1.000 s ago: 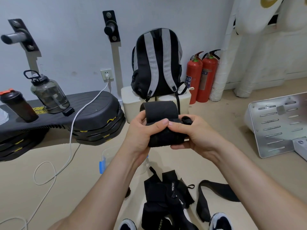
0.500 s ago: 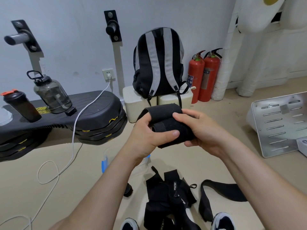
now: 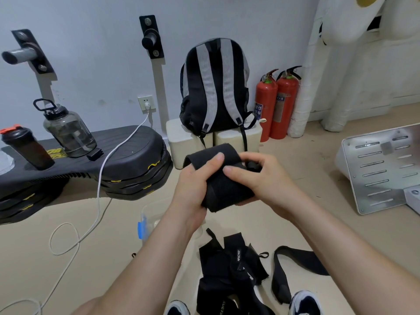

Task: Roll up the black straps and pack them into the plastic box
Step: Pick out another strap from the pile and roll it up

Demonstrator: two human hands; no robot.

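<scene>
A wide black strap (image 3: 229, 192), partly rolled, is held in the air in front of me. My left hand (image 3: 195, 187) grips its left side with the thumb on top. My right hand (image 3: 261, 180) grips the right side, fingers curled over the roll. On the floor below lies a pile of loose black straps (image 3: 231, 267), and another black strap (image 3: 293, 262) curls beside it on the right. The clear plastic box (image 3: 150, 214) with a blue latch stands on the floor under my left forearm, partly hidden.
A black and grey backpack (image 3: 216, 87) sits on white blocks by the wall, with two red fire extinguishers (image 3: 276, 103) to its right. Stacked black platforms (image 3: 127, 169) at left carry bottles. A white cable (image 3: 91, 201) trails over the floor. A metal plate (image 3: 386, 169) lies at right.
Both hands have turned the strap between them and shifted their grips; the right hand's fingers now curl over the roll's right end, and the rolled part looks thicker.
</scene>
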